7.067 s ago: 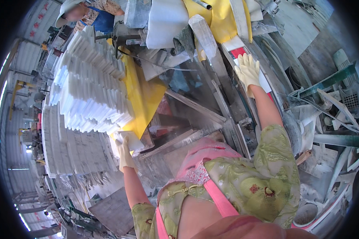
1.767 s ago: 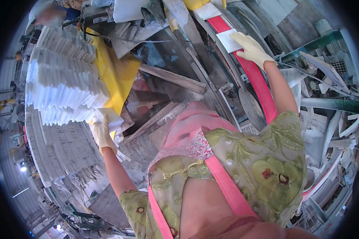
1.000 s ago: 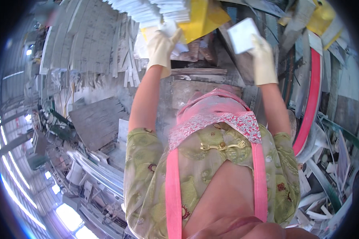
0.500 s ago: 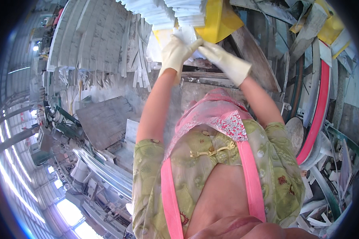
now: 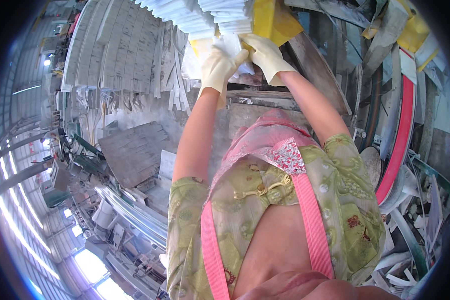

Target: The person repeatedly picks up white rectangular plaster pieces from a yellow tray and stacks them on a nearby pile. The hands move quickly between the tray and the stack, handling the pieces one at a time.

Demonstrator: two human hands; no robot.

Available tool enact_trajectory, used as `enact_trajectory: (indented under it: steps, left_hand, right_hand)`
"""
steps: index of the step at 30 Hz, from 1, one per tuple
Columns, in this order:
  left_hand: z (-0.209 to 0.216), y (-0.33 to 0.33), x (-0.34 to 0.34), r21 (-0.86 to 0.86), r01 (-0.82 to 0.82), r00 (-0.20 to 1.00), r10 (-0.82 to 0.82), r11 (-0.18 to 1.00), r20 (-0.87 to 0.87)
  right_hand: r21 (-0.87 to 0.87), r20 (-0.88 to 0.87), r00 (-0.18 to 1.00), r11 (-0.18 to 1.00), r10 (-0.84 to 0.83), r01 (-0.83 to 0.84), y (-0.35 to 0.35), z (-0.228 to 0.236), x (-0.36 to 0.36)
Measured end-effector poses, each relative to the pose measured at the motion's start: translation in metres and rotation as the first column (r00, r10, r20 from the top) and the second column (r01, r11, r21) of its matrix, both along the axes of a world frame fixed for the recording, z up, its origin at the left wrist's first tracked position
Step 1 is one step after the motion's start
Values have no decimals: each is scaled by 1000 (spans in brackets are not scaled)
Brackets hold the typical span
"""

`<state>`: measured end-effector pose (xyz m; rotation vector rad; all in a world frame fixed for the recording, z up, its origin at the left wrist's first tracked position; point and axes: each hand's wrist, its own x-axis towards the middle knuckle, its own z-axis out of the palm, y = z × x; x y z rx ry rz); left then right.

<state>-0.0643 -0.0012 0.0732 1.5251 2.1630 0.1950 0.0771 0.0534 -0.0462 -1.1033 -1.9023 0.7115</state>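
My left hand (image 5: 220,67), in a cream rubber glove, is closed on a small white tile (image 5: 229,44), its thumb lying along the tile's right side. Across from it my right hand (image 5: 266,54), gloved the same way, has its curled fingers at the tile's upper right edge; its fingertips are partly hidden. Just beyond both hands rise two stacks of white tiles (image 5: 177,16), the right-hand stack (image 5: 229,12) standing beside a yellow sheet (image 5: 279,22). The tile's lower part is covered by my left glove.
Long grey-white slabs (image 5: 117,47) stand stacked at the far left, with thin strips (image 5: 177,82) hanging beside them. A worn board (image 5: 135,150) lies to the left. On the right are a wooden plank (image 5: 317,70), a curved red band (image 5: 400,130) and broken scraps (image 5: 400,275).
My right hand has moved away from my left thumb, up and toward the tile's upper right edge. The left hand stays at the tile, with more of the tile now showing.
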Motion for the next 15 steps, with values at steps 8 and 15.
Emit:
enact_trajectory:
  steps: [8, 15]
  left_hand:
    - [9, 12, -4, -69, 86, 995, -89, 994, -45]
    - [34, 4, 8, -112, 55, 990, -40, 992, 135]
  right_hand:
    - [-101, -313, 938, 977, 147, -186, -3, 21, 23]
    - [-52, 304, 943, 991, 136, -126, -32, 17, 43]
